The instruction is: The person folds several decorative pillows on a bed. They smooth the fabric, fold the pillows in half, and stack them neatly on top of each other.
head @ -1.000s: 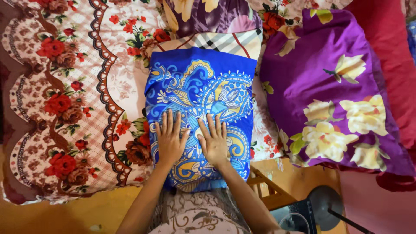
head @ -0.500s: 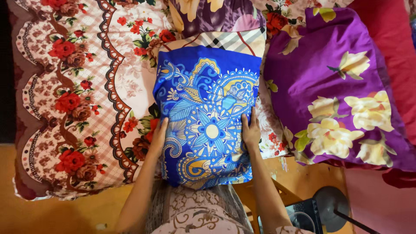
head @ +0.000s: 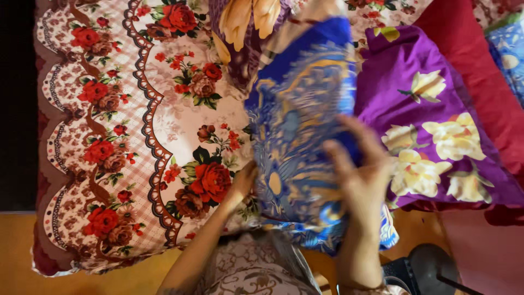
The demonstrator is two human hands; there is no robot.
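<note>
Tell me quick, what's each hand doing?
Left hand: holding the blue pillow at its left edge.
Right hand: open, spread against the pillow's right side.

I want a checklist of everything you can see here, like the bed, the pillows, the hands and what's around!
Surface: bed sheet with red roses and a brown scalloped border, spread flat.
Job's things: blue pillow with a yellow paisley pattern, lifted and blurred, between both hands.
Clutter: purple pillow with yellow flowers lying on the right; dark purple floral pillow at the top; red cloth along the right edge; blue patterned cloth in the top right corner.
Hands: left hand on the blue pillow's left edge; right hand against its right side, fingers spread.
Cables: nothing seen.
Surroundings: orange floor; round black object at lower right, kind unclear.
</note>
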